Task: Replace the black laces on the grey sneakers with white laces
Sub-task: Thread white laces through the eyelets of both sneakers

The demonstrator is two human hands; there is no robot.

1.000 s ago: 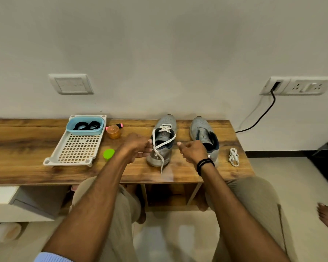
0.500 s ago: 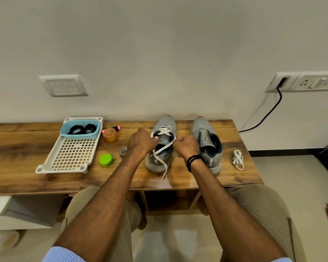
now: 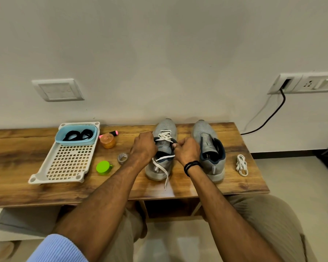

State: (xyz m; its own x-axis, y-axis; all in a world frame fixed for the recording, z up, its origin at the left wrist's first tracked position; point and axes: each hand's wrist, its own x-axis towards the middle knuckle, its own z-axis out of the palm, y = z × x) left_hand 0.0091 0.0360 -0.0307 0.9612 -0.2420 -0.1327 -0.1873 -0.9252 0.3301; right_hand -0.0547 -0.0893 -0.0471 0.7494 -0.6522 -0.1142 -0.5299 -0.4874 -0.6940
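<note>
- White lace (image 3: 164, 136): threaded criss-cross through the eyelets of the laced sneaker (image 3: 158, 173). The shoe stands on the table (image 3: 17, 167), toe to the wall. One free end trails over the heel onto the wood; another strand crosses the collar.
- Handling, judged: a flat woven cord, light and limp, stiff only at the tip. It should slide through eyelets under pull and slacken when released. Best held close to the eyelet for tightening, or at the hard tip for threading.
- Right hand (image 3: 187, 151): fingers curled, thumb and forefinger pinching the lace at the collar edge nearer the second shoe.
- Left hand (image 3: 144, 148): fingers curled in over the opposite row of eyelets. The fingertips are hidden behind the knuckles, so its grip on the lace is probable, not confirmed.
- Laced sneaker, judged: soft knit upper, light. An uneven pull could skid or tip it.
- Unlaced sneaker (image 3: 210, 154): just beside it, tongue bare.
- Spare white lace bundle (image 3: 241, 165): coiled on the wood beyond that shoe.
- Black laces (image 3: 79, 135): well apart, lying in a blue tub (image 3: 75, 143) at the far end of a white perforated tray (image 3: 68, 163).
</note>
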